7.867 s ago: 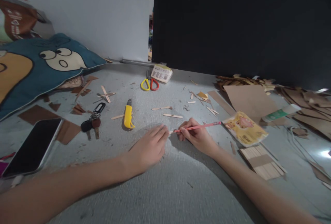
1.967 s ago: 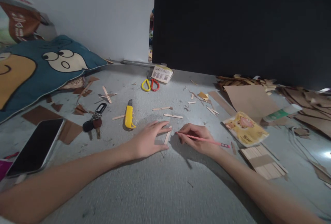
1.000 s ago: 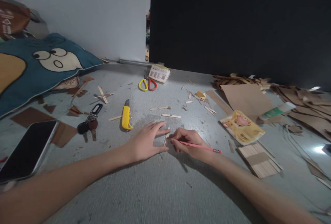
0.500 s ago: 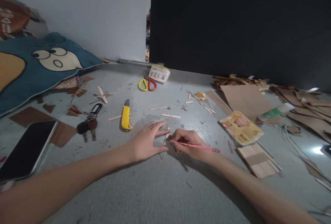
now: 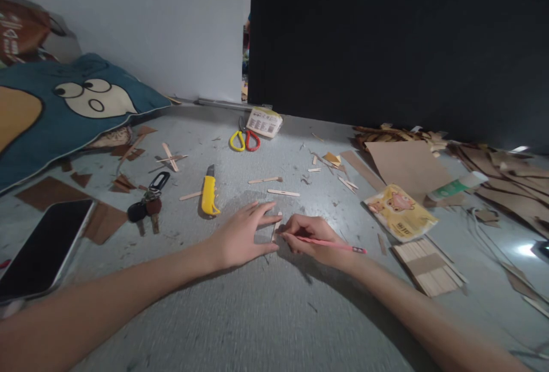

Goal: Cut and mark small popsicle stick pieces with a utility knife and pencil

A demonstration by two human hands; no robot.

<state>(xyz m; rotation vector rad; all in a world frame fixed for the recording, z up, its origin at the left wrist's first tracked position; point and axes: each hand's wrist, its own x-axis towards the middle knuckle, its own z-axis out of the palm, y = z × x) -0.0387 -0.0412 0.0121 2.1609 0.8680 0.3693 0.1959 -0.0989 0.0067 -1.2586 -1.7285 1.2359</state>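
My left hand [image 5: 242,234] lies on the grey floor with its fingers spread, thumb and forefinger pinning a short wooden craft stick [image 5: 277,224] flat. My right hand [image 5: 315,237] is closed around a pink pencil [image 5: 332,243], whose tip rests at the stick right beside my left fingertips. The pencil's dark end points right, toward a stack of craft sticks [image 5: 429,266].
A yellow utility knife [image 5: 209,194], keys [image 5: 148,203] and a phone [image 5: 45,246] lie to the left. Scissors [image 5: 244,139] and a small packet [image 5: 266,121] sit further back. A yellow pouch [image 5: 400,212], glue tube [image 5: 457,186] and cardboard scraps [image 5: 412,163] fill the right. A blue cushion [image 5: 64,109] lies left.
Eight seconds ago the pencil pointed up and right; it now lies low, pointing right. My left fingers have spread over the stick. In the last second nothing moved.
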